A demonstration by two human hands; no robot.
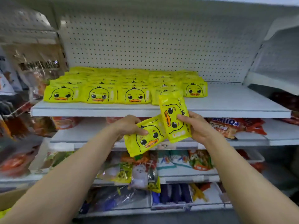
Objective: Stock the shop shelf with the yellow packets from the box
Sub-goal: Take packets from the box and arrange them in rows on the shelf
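Yellow duck-print packets, one in each hand, are held just below and in front of the half-filled shop shelf [226,109].

Right hand [199,128] pinches its packet [175,117] at the side edge, long axis upright, top tip overlapping the shelf lip; bare shelf lies up and to the right of that grip, beside the stocked rows [126,84]. Left hand [129,125] grips the lower, tilted packet [145,138], farther from the shelf. The right looks likelier to place first.

Pretty bright, even light from overhead, soft shadows under the top shelf [161,109]. Glare on the shiny yellow packets [97,94]. Wide-angle bending at the edges, left and right sides smeared and blurry
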